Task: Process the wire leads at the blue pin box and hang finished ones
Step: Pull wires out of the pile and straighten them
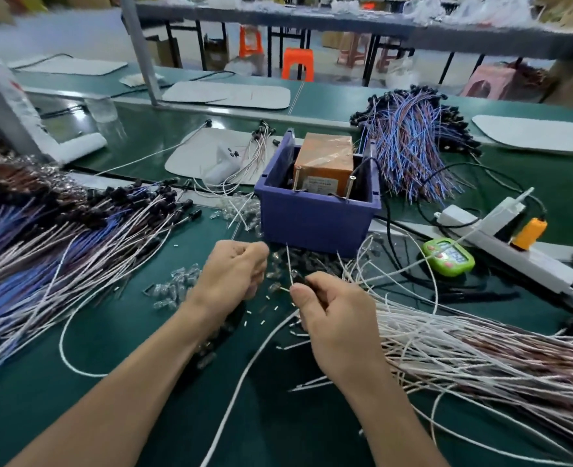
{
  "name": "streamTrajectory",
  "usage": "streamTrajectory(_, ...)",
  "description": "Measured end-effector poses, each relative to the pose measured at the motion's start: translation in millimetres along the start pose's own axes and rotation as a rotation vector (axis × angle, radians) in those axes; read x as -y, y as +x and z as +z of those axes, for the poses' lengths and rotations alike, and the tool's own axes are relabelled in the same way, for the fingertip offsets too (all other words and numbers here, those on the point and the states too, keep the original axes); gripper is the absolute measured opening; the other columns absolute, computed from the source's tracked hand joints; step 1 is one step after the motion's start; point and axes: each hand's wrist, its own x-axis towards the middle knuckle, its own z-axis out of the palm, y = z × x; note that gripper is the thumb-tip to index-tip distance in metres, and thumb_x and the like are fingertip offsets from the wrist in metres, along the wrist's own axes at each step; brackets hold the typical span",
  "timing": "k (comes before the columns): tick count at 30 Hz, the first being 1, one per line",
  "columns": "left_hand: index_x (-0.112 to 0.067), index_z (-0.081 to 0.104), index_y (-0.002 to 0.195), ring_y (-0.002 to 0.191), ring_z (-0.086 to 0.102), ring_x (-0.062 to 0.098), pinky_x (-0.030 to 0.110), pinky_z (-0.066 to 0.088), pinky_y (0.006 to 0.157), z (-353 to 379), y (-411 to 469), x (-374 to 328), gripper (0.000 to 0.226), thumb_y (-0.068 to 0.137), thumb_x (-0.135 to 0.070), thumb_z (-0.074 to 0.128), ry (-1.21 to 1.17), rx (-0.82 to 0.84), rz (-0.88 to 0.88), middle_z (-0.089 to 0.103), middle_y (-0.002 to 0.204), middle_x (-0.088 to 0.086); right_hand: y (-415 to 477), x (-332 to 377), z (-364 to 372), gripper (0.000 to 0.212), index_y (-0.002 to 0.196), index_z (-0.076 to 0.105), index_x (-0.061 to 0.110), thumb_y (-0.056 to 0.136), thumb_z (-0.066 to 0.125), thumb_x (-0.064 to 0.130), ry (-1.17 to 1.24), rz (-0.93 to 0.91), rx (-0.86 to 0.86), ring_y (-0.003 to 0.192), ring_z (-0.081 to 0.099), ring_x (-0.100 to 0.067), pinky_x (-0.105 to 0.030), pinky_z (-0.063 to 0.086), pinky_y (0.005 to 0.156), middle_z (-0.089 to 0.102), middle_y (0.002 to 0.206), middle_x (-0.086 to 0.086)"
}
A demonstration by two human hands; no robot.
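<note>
right hand (pixel 339 318) pinches a white wire lead (pixel 290 268) tip just before the blue pin box (pixel 315 214) | left hand (pixel 234 271) curled beside it, possibly holding something small, cannot tell | advice: steady tip, align squarely before seating

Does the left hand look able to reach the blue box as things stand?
Probably yes: the left hand is just short of the blue box, with only small clear parts scattered between. Its fingers are curled, whether around anything I cannot tell.
</note>
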Motion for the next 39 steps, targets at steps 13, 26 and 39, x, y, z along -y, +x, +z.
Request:
streamTrajectory(13,-0.017,0.057,0.042,0.036,0.047,0.012,0.017,0.035,0.042,22,-21,-5,0.059,0.095,-0.044,0.062,-0.125,0.193,0.130,0.052,0.039,0.002,5,12,0,0.033,0.067,0.064,0.012,0.094,0.057,0.028,0.553,0.155,0.338,0.042,0.037,-0.013,-0.019,0.030,0.044,0.050,0.046,-0.004)
streamTrajectory(26,-0.011,0.054,0.050,0.053,0.049,0.018,0.027,0.036,0.052,12,-21,-5,0.063,0.095,-0.054,0.060,0.560,-0.208,0.522,0.048,0.046,-0.002,4,12,5,0.035,0.067,0.057,0.014,0.102,0.057,0.023,0.294,0.081,0.230,0.046,0.039,-0.010,-0.019,0.032,0.048,0.048,0.049,0.005)
streamTrajectory(39,-0.019,0.039,0.045,0.039,0.025,0.014,0.031,0.021,0.049,33,-22,-11,0.059,0.100,-0.025,0.059,-0.333,0.136,-0.266,0.030,0.040,-0.001,3,20,-1,0.037,0.061,0.061,0.010,0.092,0.061,0.030,0.407,0.101,0.183,0.043,0.037,-0.010,-0.020,0.032,0.046,0.045,0.045,-0.003)
